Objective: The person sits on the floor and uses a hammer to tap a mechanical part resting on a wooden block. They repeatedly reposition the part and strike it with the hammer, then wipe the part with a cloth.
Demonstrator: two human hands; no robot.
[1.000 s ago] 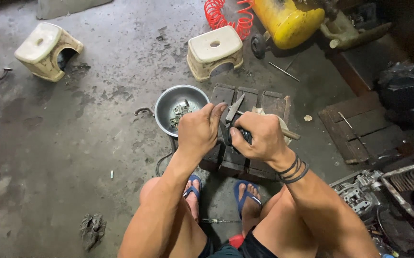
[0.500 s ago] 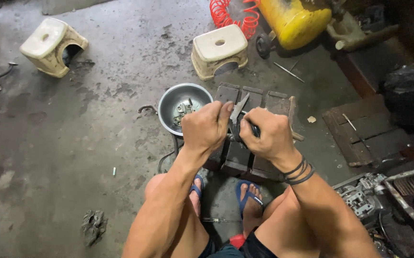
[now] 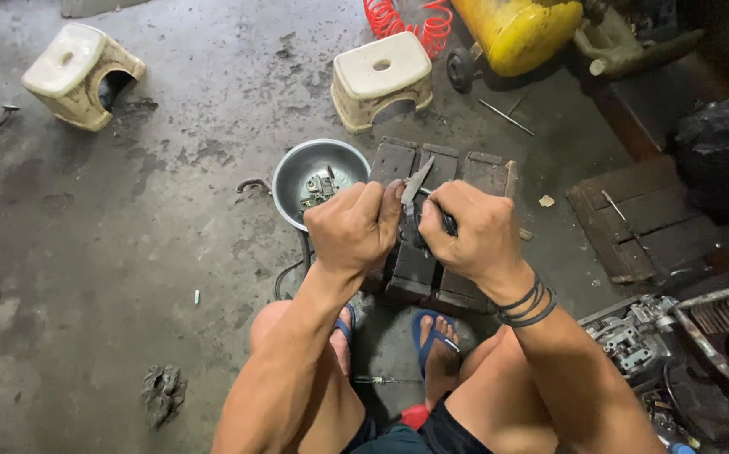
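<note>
1. Gripping a small dark part (image 3: 415,225), the left hand (image 3: 352,231) is closed around it above the wooden block (image 3: 444,172); a metal bowl (image 3: 297,172) sits beside.
2. The right hand (image 3: 474,235) clasps a metal blade (image 3: 417,181); tip upward.

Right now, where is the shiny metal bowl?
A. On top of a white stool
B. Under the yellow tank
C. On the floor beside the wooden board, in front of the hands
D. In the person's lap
C: the metal bowl sits on the concrete floor, right next to the wooden board, just beyond the left hand, with small metal parts inside it.
</note>
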